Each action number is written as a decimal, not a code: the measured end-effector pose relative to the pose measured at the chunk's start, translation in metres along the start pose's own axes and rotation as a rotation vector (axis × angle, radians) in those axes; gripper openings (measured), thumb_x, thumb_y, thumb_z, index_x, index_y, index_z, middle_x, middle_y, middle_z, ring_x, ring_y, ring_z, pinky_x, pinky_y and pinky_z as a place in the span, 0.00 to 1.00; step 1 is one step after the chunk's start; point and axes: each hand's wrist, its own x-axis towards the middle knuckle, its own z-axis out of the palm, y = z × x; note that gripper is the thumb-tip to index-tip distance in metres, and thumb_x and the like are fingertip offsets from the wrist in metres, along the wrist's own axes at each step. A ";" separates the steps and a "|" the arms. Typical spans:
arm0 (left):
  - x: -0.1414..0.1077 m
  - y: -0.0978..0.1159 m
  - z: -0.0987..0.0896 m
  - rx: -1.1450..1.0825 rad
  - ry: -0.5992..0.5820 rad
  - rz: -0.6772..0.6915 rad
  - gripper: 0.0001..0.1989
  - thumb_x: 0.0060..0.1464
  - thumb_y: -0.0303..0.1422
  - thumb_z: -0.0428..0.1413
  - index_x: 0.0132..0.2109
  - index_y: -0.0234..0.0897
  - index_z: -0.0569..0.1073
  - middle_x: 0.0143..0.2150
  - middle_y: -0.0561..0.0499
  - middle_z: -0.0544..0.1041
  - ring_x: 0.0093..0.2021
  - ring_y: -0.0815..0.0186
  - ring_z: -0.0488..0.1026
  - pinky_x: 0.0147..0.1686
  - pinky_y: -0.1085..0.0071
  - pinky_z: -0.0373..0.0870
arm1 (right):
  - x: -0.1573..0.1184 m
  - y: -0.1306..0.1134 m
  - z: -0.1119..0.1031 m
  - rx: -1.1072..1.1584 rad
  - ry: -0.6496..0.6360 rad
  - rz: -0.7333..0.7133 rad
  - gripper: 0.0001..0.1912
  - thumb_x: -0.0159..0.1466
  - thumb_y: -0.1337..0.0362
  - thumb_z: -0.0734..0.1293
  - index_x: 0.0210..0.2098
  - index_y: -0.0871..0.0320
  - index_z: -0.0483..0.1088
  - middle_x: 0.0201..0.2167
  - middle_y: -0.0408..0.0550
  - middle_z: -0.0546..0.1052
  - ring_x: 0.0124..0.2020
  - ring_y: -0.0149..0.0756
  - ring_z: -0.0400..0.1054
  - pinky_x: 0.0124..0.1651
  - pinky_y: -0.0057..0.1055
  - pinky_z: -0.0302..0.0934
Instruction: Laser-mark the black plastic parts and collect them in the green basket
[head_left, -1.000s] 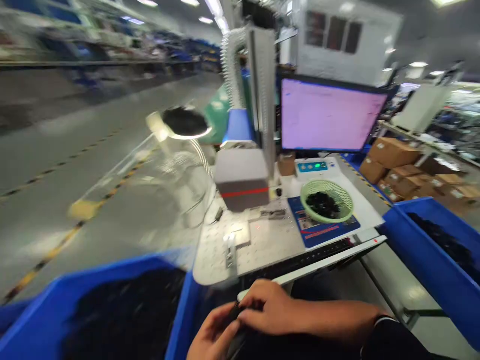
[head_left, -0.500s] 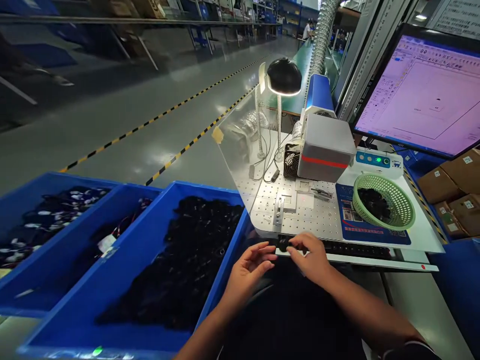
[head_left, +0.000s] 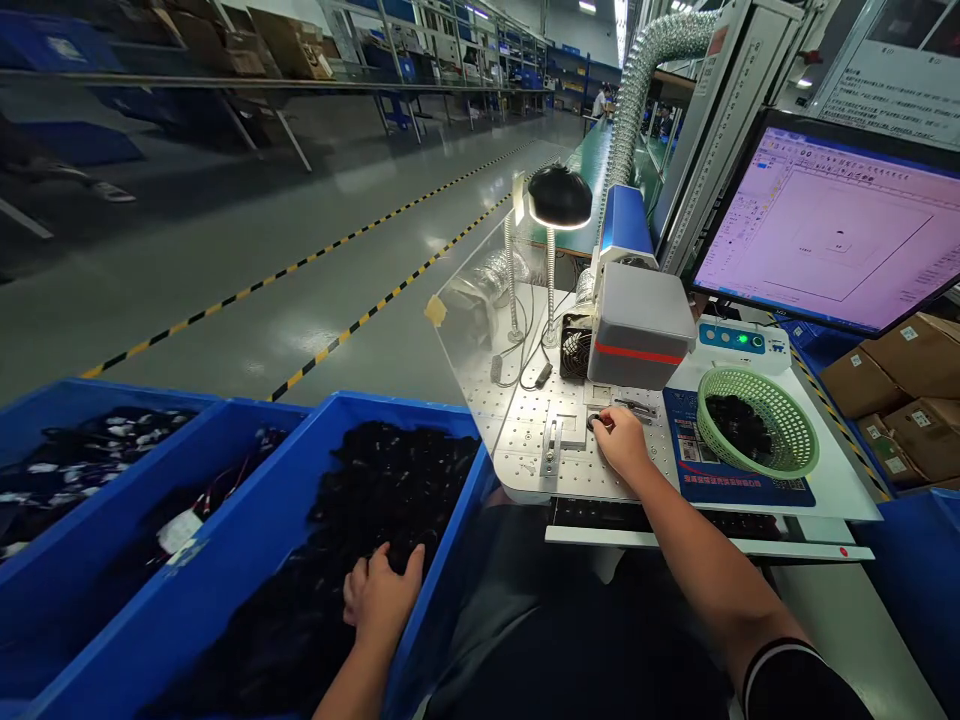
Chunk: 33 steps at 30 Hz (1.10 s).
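My left hand (head_left: 382,595) is down in the nearest blue bin (head_left: 307,425), on a heap of small black parts (head_left: 375,490). Its thumb and forefinger are spread apart over the dark parts, and no separate part can be made out in its grasp. My right hand (head_left: 622,440) pinches a small black round part (head_left: 596,422) over the perforated metal plate (head_left: 517,455), just right of a square fixture (head_left: 571,428). The grey machine head with a red stripe (head_left: 641,325) stands just behind this hand.
A green basket (head_left: 799,435) with black parts stands on the right of the bench, by a blue mat (head_left: 690,480). Behind are a lit lamp (head_left: 559,195) and a monitor (head_left: 832,220). A clear panel edges the plate's left; more blue bins (head_left: 97,390) lie farther left.
My left hand has moved down and left, from near the bench's front edge into the bin. My right hand has moved forward onto the plate with a black part. The view has shifted slightly.
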 end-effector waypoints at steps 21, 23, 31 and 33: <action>0.012 -0.015 0.029 0.123 -0.182 -0.017 0.40 0.51 0.51 0.48 0.66 0.32 0.60 0.69 0.28 0.52 0.69 0.38 0.48 0.63 0.37 0.46 | -0.007 0.009 0.009 -0.052 0.086 0.039 0.09 0.61 0.62 0.69 0.40 0.58 0.75 0.35 0.48 0.76 0.39 0.40 0.68 0.44 0.35 0.62; 0.011 -0.013 0.027 0.123 -0.176 -0.024 0.40 0.50 0.50 0.48 0.66 0.32 0.61 0.69 0.28 0.53 0.69 0.38 0.49 0.63 0.37 0.47 | -0.007 0.008 0.010 -0.060 0.077 0.053 0.08 0.61 0.63 0.69 0.39 0.57 0.76 0.36 0.48 0.76 0.40 0.40 0.68 0.45 0.35 0.62; 0.005 -0.005 0.018 0.140 -0.199 -0.018 0.41 0.51 0.50 0.48 0.66 0.30 0.60 0.68 0.26 0.53 0.69 0.38 0.51 0.63 0.40 0.49 | -0.007 0.003 0.008 -0.059 0.043 0.097 0.07 0.62 0.62 0.68 0.38 0.56 0.76 0.37 0.49 0.75 0.41 0.41 0.68 0.45 0.36 0.62; 0.005 -0.005 0.017 0.144 -0.209 -0.017 0.41 0.51 0.51 0.47 0.66 0.30 0.60 0.69 0.26 0.53 0.69 0.38 0.50 0.63 0.40 0.49 | -0.007 0.003 0.007 -0.056 0.036 0.101 0.07 0.62 0.62 0.68 0.39 0.57 0.76 0.37 0.49 0.75 0.41 0.41 0.68 0.45 0.36 0.62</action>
